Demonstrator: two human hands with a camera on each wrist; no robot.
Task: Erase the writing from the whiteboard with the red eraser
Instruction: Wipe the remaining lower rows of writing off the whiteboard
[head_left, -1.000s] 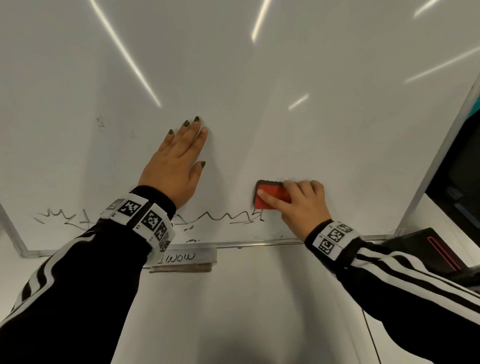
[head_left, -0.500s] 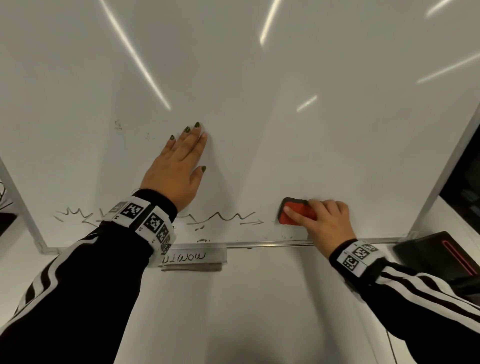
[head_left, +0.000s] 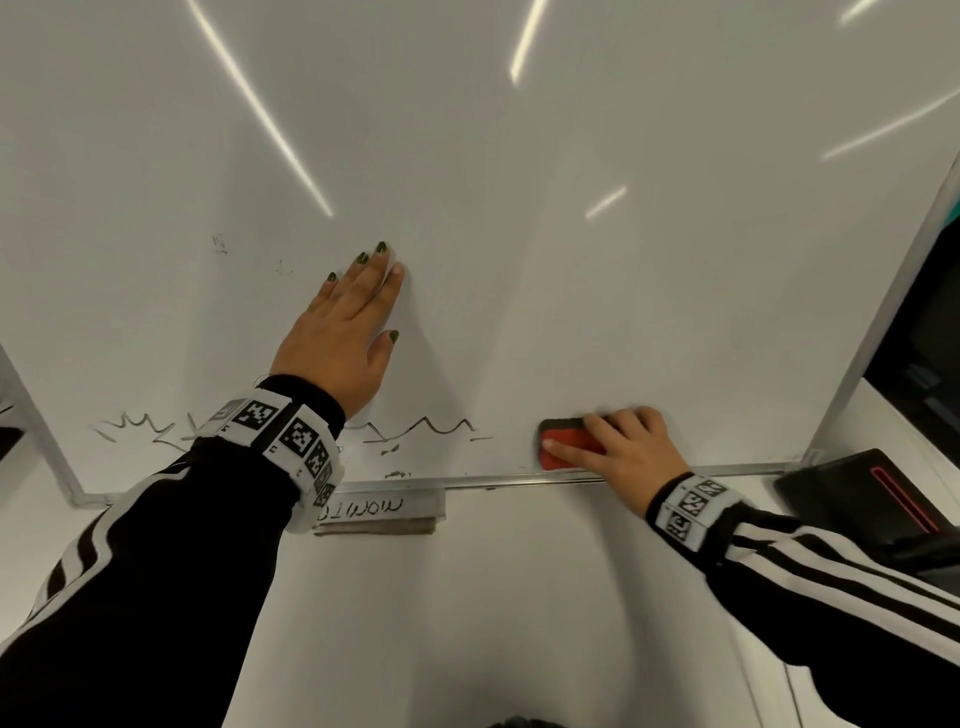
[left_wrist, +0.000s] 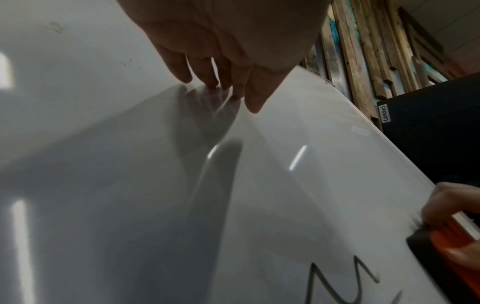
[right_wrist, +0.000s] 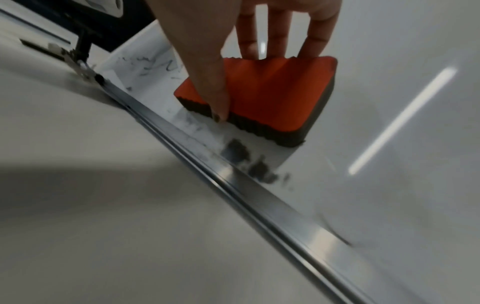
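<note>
The whiteboard (head_left: 519, 260) fills the head view. Black zigzag writing (head_left: 421, 428) runs along its lower part, some hidden behind my left wrist. My right hand (head_left: 618, 447) grips the red eraser (head_left: 563, 441) with a black felt base and presses it on the board just above the bottom frame, right of the writing. In the right wrist view thumb and fingers clamp the eraser (right_wrist: 270, 92), with dark smudges (right_wrist: 246, 158) beside it. My left hand (head_left: 345, 332) lies flat on the board, fingers straight, above the writing (left_wrist: 345, 281).
An aluminium frame rail (head_left: 519, 480) edges the board's bottom, with a labelled tray (head_left: 384, 512) under it. A black box with a red stripe (head_left: 872, 493) sits at the lower right. A dark monitor (head_left: 930, 353) stands past the board's right edge.
My right hand has slid the eraser to the right and down toward the bottom frame, wiping away the right end of the zigzag. The left hand has stayed flat on the board.
</note>
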